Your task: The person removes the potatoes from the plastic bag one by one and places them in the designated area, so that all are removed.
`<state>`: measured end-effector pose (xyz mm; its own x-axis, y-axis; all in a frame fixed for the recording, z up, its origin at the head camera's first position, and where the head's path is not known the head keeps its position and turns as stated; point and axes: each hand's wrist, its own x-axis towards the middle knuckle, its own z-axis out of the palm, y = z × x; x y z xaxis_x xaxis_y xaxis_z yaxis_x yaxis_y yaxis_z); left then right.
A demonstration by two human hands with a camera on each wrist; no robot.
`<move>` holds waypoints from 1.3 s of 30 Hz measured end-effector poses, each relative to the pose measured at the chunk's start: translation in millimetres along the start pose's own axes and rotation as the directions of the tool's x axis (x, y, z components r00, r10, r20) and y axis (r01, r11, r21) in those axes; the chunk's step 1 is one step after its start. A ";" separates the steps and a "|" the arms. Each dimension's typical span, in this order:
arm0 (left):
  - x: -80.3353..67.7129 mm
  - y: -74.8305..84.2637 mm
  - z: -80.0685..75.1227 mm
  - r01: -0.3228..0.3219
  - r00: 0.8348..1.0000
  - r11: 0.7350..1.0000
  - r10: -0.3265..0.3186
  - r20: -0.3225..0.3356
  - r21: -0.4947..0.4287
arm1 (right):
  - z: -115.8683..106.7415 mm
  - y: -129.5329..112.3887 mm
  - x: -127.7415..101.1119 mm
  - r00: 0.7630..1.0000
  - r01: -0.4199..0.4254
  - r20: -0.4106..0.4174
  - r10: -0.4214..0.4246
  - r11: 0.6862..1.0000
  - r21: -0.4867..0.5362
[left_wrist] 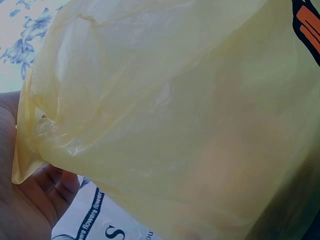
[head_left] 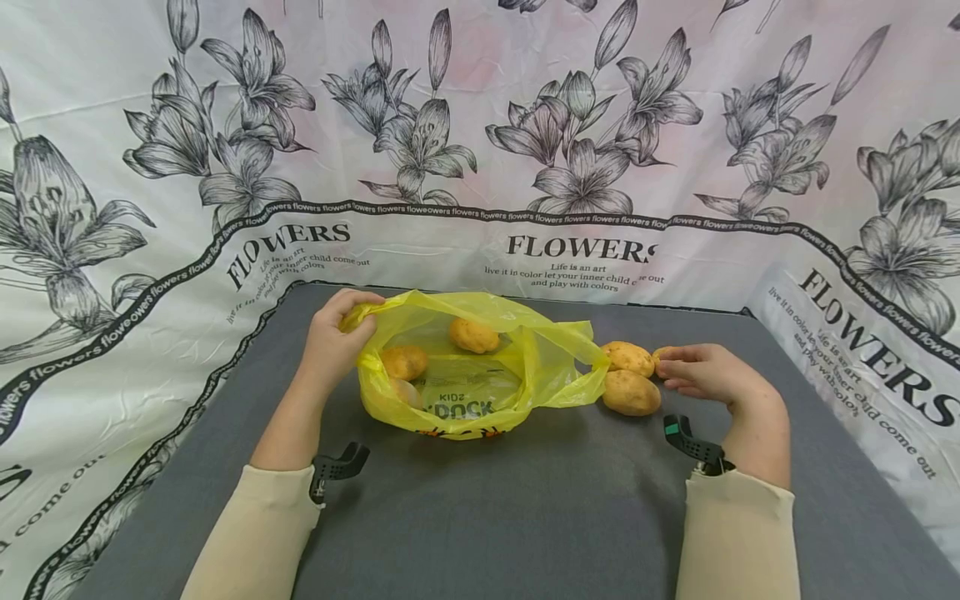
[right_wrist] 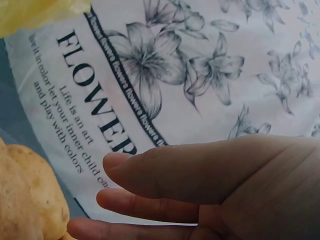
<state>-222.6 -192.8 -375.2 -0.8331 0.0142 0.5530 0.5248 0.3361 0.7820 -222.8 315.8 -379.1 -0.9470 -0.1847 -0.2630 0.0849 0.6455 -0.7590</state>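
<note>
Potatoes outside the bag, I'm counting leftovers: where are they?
Head view: the loose potatoes lie on the grey table, between the yellow bag and the right hand.

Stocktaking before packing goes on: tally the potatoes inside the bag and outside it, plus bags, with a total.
Potatoes inside the yellow plastic bag: 3
Potatoes outside on the grey mat: 3
Yellow plastic bags: 1
Total: 7

The thin yellow plastic bag (head_left: pixel 480 375) looks glossy, crinkled and half see-through. The tan potatoes (head_left: pixel 632 392) have dull, rough skin, and the grey table mat (head_left: pixel 510 508) is matt. At twelve o'clock, the white flower-printed backdrop sheet (head_left: pixel 480 125) shows creases and a faint sheen.
</note>
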 end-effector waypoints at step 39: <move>-0.2 -0.5 1.3 -0.023 1.000 1.000 0.023 0.003 -0.010 | 37.9 -75.7 -16.6 0.934 0.307 -0.152 -0.322 0.945 -0.116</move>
<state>-222.9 -191.8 -376.1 -0.8215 0.0245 0.5696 0.5451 0.3266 0.7721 -201.8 241.9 -339.9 -0.9593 -0.2678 0.0891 -0.2461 0.6393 -0.7285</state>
